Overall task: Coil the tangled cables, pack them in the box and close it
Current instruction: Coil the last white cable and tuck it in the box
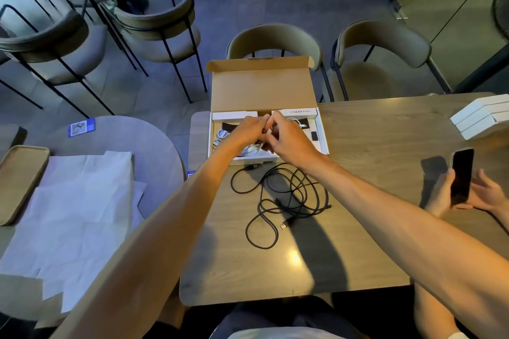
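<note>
Dim café seating area, grey-brown wooden table [371, 146]: cable packing begun, far from finished.

At the table's far edge, open brown cardboard box with white tray [261, 88], long axis along that edge, lid upright. Above the tray, left hand [249, 129] and right hand [289, 137], fingers curled, pinching a half-looped thin white cable [254, 149]. Mid-table, thin black cable [286, 195] uncoiled, sprawling toward the near edge.

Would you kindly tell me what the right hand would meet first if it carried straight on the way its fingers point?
The right hand would most likely meet the left hand just ahead, over the open box; both pinch the white cable between them. Depth is unclear.
</note>
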